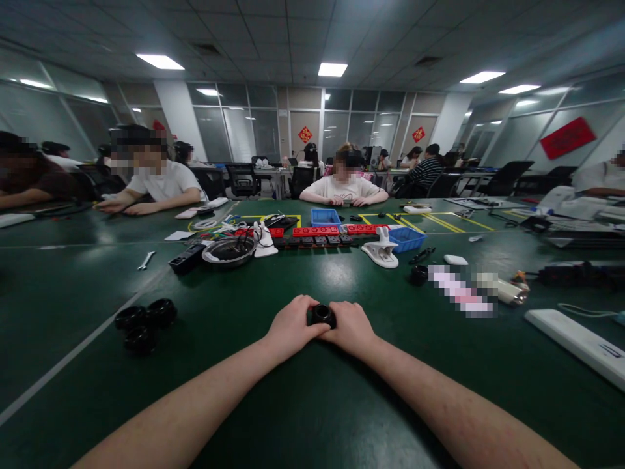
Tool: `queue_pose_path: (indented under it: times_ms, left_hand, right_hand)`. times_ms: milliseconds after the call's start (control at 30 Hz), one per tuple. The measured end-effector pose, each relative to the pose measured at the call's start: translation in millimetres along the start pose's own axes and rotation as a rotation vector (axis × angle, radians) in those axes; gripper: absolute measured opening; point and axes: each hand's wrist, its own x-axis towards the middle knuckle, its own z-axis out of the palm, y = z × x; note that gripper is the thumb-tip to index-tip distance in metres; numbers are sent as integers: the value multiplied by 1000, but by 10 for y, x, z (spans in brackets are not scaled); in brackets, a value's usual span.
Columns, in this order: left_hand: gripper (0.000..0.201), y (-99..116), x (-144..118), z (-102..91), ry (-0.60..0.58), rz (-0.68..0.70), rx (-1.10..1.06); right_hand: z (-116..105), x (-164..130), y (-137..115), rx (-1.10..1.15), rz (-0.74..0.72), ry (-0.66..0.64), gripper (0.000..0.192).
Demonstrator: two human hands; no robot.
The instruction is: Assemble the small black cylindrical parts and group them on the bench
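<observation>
My left hand (291, 324) and my right hand (352, 327) meet over the green table (312, 404), both closed around a small black round part (323, 315) that shows between the fingers. Only the part's top ring is visible; the rest is hidden by my fingers. To the left, three black ring-shaped parts (144, 322) lie together on the table, well apart from my hands.
Across the table lie a metal bowl (229, 251), red and black strips (316, 231), two blue bins (407, 238), white clamps (382, 253), a wrench (145, 260) and a white power strip (576, 345) at right. Several people sit at the far edges.
</observation>
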Motion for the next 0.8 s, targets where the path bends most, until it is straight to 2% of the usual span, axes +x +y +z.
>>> queue_pose_path:
  times_ms: [100, 167, 267, 400, 800]
  left_hand:
    - [36, -30, 14, -19, -29, 38, -30]
    - [36, -57, 28, -39, -56, 80, -58]
    - [37, -95, 48, -65, -135, 120, -120]
    - [40, -129, 67, -95, -235, 131, -202]
    - [40, -108, 58, -146, -268, 147, -223]
  right_hand:
    - [-24, 17, 60, 129, -111, -29, 48]
    - [-57, 41, 136, 280, -218, -105, 52]
    - [-111, 74, 235, 476, -309, -261, 43]
    - [-145, 86, 276, 599, -304, -360, 36]
    - [-218, 71, 224, 662, -262, -411, 23]
